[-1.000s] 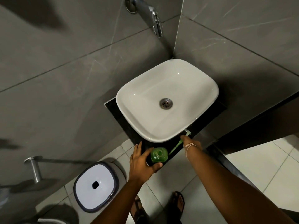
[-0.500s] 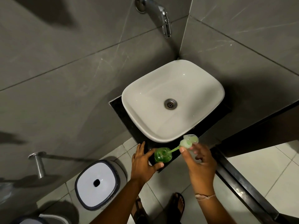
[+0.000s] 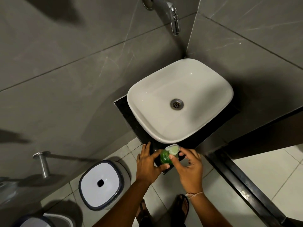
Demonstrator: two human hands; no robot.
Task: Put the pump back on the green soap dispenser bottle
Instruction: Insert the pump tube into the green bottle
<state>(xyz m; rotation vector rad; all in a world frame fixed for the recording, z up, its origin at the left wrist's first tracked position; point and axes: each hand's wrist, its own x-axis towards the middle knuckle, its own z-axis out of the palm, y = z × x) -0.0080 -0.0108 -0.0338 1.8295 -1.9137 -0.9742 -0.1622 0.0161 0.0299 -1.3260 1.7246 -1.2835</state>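
Observation:
The green soap dispenser bottle (image 3: 165, 158) stands on the front corner of the black counter (image 3: 124, 108), just below the white basin. My left hand (image 3: 148, 163) wraps the bottle's left side and steadies it. My right hand (image 3: 188, 164) pinches the pale translucent pump (image 3: 172, 149) by thumb and fingers and holds its head right over the bottle's mouth. The pump's tube is hidden from view.
A white basin (image 3: 205, 76) fills most of the counter, with a chrome tap (image 3: 173, 17) on the grey tiled wall above it. A white-lidded bin (image 3: 100, 182) sits on the floor at left, beside a steel wall bar (image 3: 43, 163). My sandalled feet (image 3: 183, 208) are below.
My right hand has carried the pump leftward from beside the bottle to directly above its mouth; the green tube that showed before is no longer visible. My left hand kept hold of the bottle.

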